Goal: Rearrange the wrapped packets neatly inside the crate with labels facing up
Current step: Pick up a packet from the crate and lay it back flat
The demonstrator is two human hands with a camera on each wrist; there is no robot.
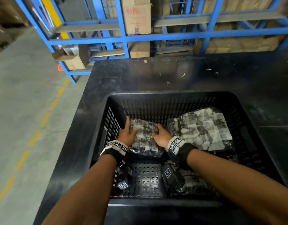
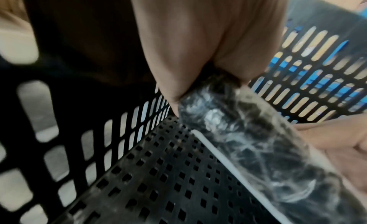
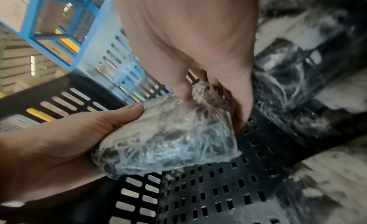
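A black slotted crate point(image 1: 172, 95) sits on a black table. Inside, at the left middle, a plastic-wrapped packet point(image 1: 144, 135) with a black-and-white pattern is held above the perforated floor between both hands. My left hand point(image 1: 127, 133) grips its left edge, thumb on top. My right hand point(image 1: 162, 136) grips its right edge with curled fingers. In the left wrist view the packet point(image 2: 248, 141) shows edge-on. The right wrist view has the packet point(image 3: 168, 138) pinched by my right hand point(image 3: 198, 89), with the left hand point(image 3: 69, 139) cupping its other side. A larger stack of wrapped packets point(image 1: 203, 127) fills the crate's right side.
Blue metal racking point(image 1: 123, 38) with cardboard boxes stands behind the table point(image 1: 172, 73). Concrete floor with a dashed yellow line point(image 1: 42, 120) lies to the left. Bare perforated crate floor point(image 1: 146, 179) shows near me. More wrapped material lies at the near right corner point(image 1: 193, 184).
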